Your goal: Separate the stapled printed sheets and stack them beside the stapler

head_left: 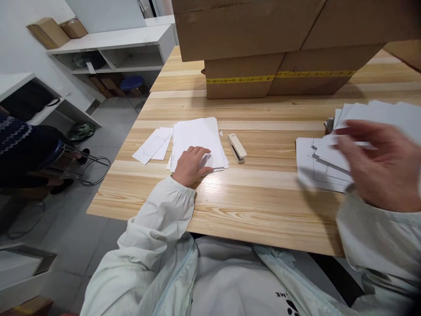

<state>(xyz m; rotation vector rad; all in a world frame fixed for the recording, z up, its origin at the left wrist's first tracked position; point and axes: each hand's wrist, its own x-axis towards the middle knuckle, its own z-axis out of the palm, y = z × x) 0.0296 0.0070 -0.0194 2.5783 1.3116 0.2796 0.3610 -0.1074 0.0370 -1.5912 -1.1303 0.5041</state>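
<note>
On the bench (250, 206), the left hand (190, 166) rests loosely curled on the paper stack (197, 138), while the blurred right hand (378, 166) seems to pinch thin, floppy, light sheets (378, 116), best gripped by an edge.

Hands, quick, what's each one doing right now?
Left hand: open, fingers resting flat on the paper stack.
Right hand: blurred, at the loose sheets; grip cannot be told.

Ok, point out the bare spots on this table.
Bare wood lies between the stapler and the right paper pile, and along the near edge of the table. Crowded: cardboard boxes at the back, paper stack under the left hand.
</note>
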